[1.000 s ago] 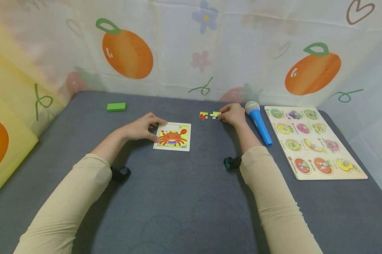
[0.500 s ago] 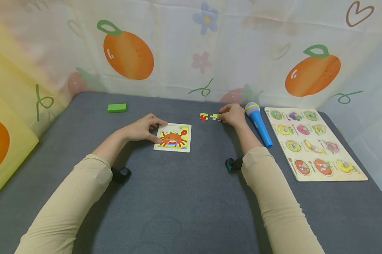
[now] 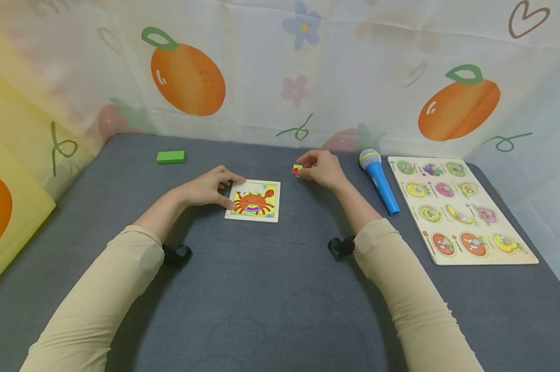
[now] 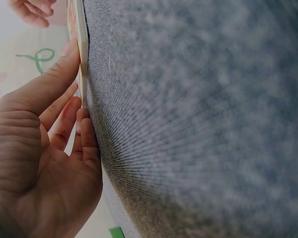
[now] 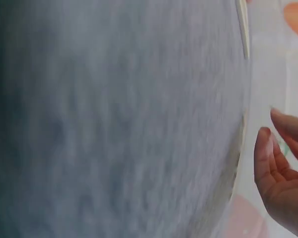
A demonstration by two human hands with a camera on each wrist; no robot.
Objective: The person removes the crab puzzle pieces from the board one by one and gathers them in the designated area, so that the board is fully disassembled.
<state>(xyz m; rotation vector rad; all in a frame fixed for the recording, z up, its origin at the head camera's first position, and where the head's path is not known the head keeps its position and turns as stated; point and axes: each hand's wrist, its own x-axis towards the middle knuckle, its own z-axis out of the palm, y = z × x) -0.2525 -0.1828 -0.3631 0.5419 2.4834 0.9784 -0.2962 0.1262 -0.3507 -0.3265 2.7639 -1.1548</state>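
You have one puzzle tray (image 3: 252, 219) on the table (image 3: 270, 284), a crab picture (image 3: 253, 201) inside, its left edge clamped by your left hand (image 3: 210, 188). Half a second ago your right hand (image 3: 324, 169) was farther right; now its thumb and fingers stand apart at the one visible loose piece (image 3: 296, 169), contact unclear. Rightward lie one microphone (image 3: 379, 182) and one board (image 3: 475, 260) holding twelve fruits

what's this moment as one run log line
left hand: pinches crab puzzle by left edge | right hand: near red-yellow piece, contact unclear | blue microphone, fruit board: on right
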